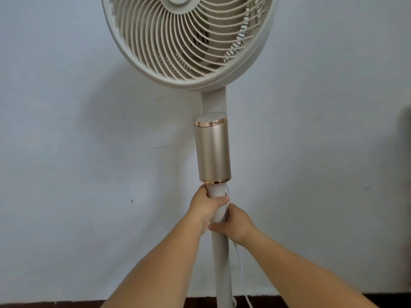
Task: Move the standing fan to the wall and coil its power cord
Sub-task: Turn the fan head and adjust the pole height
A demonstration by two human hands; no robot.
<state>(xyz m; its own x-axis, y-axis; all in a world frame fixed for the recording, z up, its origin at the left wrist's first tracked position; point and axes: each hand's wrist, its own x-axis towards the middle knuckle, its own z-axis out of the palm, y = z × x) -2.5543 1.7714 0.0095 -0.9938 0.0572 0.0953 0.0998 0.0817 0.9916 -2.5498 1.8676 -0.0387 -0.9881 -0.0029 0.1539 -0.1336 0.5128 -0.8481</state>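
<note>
A cream standing fan (186, 38) stands close in front of a pale wall (77, 130), its round grille at the top of the view. Under the head sits a gold cylinder (212, 150) on the white pole (220, 263). My left hand (206, 207) is wrapped around the pole just below the cylinder. Right under it, my right hand (235, 223) grips the pole from the right side. A thin white power cord (241, 270) hangs down along the pole from beside my right hand. The fan's base is out of view.
A dark floor strip (66, 304) runs along the bottom of the wall. A dark object's edge (407, 152) shows at the far right.
</note>
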